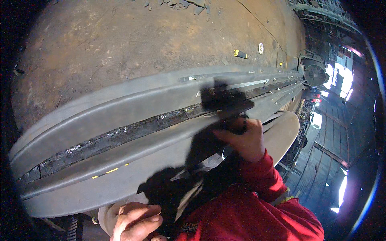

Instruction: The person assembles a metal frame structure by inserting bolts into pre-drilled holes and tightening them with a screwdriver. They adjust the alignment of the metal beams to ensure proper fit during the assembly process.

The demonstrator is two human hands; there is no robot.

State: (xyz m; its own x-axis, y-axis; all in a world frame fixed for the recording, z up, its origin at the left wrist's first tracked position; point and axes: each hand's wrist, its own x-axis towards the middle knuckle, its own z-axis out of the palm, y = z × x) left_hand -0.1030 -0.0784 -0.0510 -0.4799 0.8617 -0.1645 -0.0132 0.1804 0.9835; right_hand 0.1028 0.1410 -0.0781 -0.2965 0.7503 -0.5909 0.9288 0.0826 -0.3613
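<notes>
Red jacket [249,217] cloth fills the near edge, with the left hand [137,223] beside it, low in the view. That hand's fingers are curled, and whether they hold anything cannot be told, since the lower edge cuts it off. The right hand [248,138] reaches up over the near side of a long grey beam [100,120], its fingers bent in toward a dark shape [235,112]. They look narrowed on it, but the spot is so deeply shaded that I cannot tell what it is or how firmly it is held.

To work well here, I would keep the right wrist steady, lean aside to let light onto the fingers, and keep both hands clear of the beam's long edges, which may be sharp.

The beam lies across the middle, between the person and the worn brown surface [100,36]. Its long axis runs from lower left to upper right, the far end pointing toward the round fan [315,75]; the bow in it may be only the lens. A crusty dark strip [120,135] follows that axis, and short yellow marks [111,170] line the near face
</notes>
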